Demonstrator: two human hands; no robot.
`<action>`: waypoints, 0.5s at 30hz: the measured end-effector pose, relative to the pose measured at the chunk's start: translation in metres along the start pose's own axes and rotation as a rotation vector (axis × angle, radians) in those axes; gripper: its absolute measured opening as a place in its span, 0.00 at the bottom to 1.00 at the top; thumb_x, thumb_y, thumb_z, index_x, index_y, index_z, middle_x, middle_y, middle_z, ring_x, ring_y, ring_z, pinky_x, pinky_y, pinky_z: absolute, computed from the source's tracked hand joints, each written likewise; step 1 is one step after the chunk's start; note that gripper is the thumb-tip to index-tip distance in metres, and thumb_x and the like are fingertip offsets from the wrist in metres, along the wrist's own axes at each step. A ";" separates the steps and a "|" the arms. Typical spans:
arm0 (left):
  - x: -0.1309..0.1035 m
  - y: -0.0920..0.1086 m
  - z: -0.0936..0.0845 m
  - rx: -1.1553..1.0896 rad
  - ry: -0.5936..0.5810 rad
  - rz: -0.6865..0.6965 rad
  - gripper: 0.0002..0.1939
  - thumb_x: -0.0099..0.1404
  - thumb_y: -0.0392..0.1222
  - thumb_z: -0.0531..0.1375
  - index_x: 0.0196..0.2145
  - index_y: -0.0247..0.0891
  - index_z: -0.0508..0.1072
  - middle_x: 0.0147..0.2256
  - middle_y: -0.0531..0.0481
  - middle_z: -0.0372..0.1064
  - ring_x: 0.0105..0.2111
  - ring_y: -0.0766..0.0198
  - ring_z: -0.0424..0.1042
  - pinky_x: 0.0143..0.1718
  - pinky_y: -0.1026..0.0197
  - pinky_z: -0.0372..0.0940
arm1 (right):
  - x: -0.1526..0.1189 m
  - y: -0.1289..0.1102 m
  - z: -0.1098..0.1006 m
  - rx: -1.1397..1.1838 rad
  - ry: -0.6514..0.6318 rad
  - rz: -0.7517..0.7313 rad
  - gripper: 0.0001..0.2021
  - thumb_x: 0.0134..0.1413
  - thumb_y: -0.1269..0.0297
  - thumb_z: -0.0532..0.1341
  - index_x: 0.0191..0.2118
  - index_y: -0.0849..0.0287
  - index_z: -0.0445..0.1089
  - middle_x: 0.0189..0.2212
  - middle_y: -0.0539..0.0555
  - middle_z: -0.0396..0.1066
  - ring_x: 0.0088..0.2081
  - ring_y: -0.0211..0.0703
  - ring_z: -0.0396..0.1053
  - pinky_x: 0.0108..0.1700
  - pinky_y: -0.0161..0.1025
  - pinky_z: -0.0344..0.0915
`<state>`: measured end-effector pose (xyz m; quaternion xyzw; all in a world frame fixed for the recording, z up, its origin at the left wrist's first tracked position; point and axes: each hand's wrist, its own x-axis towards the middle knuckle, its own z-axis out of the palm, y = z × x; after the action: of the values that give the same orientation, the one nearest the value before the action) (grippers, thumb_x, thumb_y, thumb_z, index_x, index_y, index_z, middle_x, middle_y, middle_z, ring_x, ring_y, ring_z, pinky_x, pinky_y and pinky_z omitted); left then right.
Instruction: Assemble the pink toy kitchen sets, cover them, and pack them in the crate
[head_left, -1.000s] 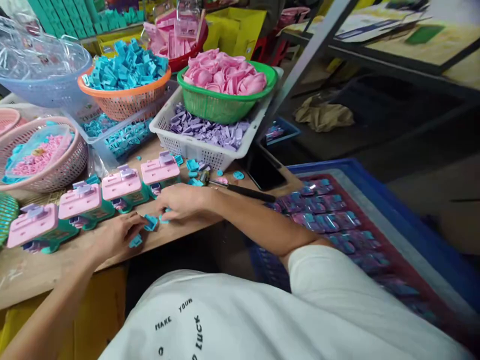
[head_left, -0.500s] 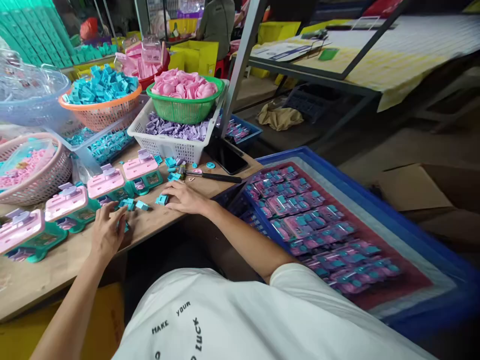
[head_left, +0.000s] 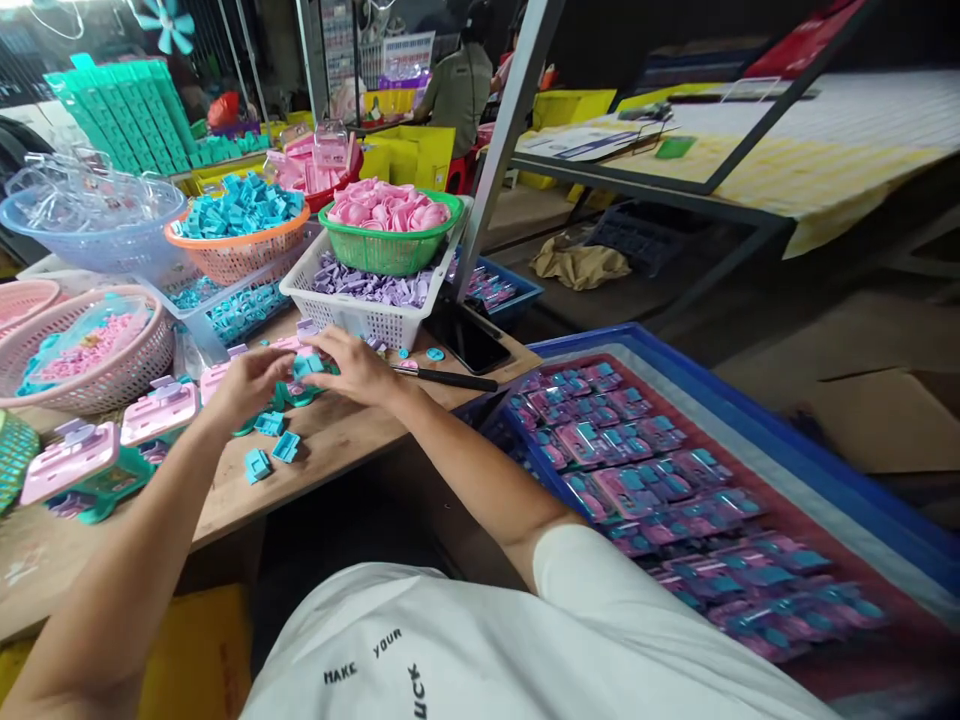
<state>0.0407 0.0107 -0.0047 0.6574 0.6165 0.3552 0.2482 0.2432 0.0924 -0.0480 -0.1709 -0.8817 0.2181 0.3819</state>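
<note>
My right hand point(head_left: 351, 366) pinches a small teal plastic piece point(head_left: 307, 366) between thumb and fingers, against the front of the rightmost pink-and-teal toy point(head_left: 292, 343). My left hand point(head_left: 253, 382) has its fingers curled at that toy's left side; their tips are partly hidden. On the wood in front of the toy lie several loose teal pieces point(head_left: 286, 447). More toys of the same kind, with pink tops and lilac parts, stand in a row to the left, such as the pink-topped toy point(head_left: 71, 462) at the end. My left hand and forearm cover part of the row.
Behind the row stand a white basket point(head_left: 382, 325) of lilac parts, a green basket point(head_left: 394, 250) and an orange basket point(head_left: 232, 262). A black-handled tool point(head_left: 457, 379) and a phone point(head_left: 469, 338) lie at right. A blue-rimmed tray point(head_left: 637, 345) holds packed toys. A person point(head_left: 459, 95) sits farther back.
Both hands have moved to the rightmost toy, my right hand bringing a teal piece up from the tabletop. Loose teal pieces now lie uncovered in front. The view has shifted.
</note>
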 end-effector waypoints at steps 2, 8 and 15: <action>0.027 0.001 -0.015 -0.124 0.022 -0.057 0.37 0.48 0.70 0.67 0.40 0.33 0.79 0.28 0.47 0.74 0.25 0.64 0.66 0.29 0.61 0.61 | 0.034 0.003 -0.003 -0.090 -0.009 -0.016 0.22 0.57 0.64 0.68 0.56 0.62 0.70 0.49 0.59 0.67 0.50 0.48 0.68 0.56 0.43 0.64; 0.075 -0.002 -0.035 -0.073 0.077 -0.157 0.24 0.38 0.55 0.74 0.26 0.33 0.77 0.21 0.51 0.69 0.22 0.68 0.62 0.26 0.63 0.54 | 0.095 0.021 0.001 -0.243 -0.246 0.029 0.16 0.62 0.63 0.64 0.52 0.67 0.75 0.46 0.61 0.73 0.51 0.47 0.69 0.55 0.40 0.61; 0.086 -0.015 -0.035 0.237 0.047 -0.150 0.12 0.44 0.46 0.68 0.25 0.36 0.79 0.20 0.53 0.70 0.21 0.66 0.62 0.25 0.63 0.55 | 0.100 0.035 0.012 -0.320 -0.381 0.079 0.14 0.66 0.62 0.61 0.51 0.64 0.77 0.47 0.63 0.78 0.47 0.46 0.73 0.48 0.36 0.62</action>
<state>0.0031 0.0937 0.0189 0.6257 0.7071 0.2759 0.1801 0.1734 0.1657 -0.0133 -0.2194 -0.9537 0.1191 0.1679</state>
